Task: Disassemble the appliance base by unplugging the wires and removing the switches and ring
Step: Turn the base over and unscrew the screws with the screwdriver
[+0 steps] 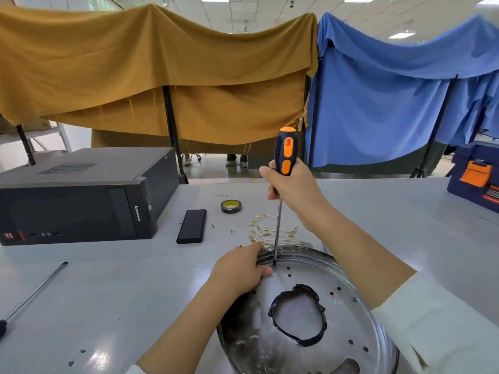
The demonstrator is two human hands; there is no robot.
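Head view looks down on a grey table [113, 298] where the round metal appliance base [305, 314] lies at about 5 o'clock, its shiny plate dotted with small holes and a central opening edged with a black taped ring [297, 315]. The right hand [294, 195] is wrapped round the lower part of a black-and-orange screwdriver [285, 155], held upright, with the shaft running down so that the tip meets the plate near the base's rim at 12 o'clock. The left hand [240, 268] grips that rim just beside the tip, at about 11 o'clock of the base, fingers curled over the edge and the thumb lying on the plate. Just beyond the rim, at 12 o'clock, lies a loose bundle of pale wires [272, 233] with brass terminals. Farther out at 11 o'clock sit a roll of tape [231, 206], a black rectangular block [192, 225] and a few small screws [232, 231]. A dark computer tower [78, 195] lies at 9 o'clock, a second screwdriver [32, 295] at 8 o'clock, and a blue toolbox [475, 176] at 2 o'clock. Mustard cloth [151, 71] and blue cloth [391, 95] hang behind
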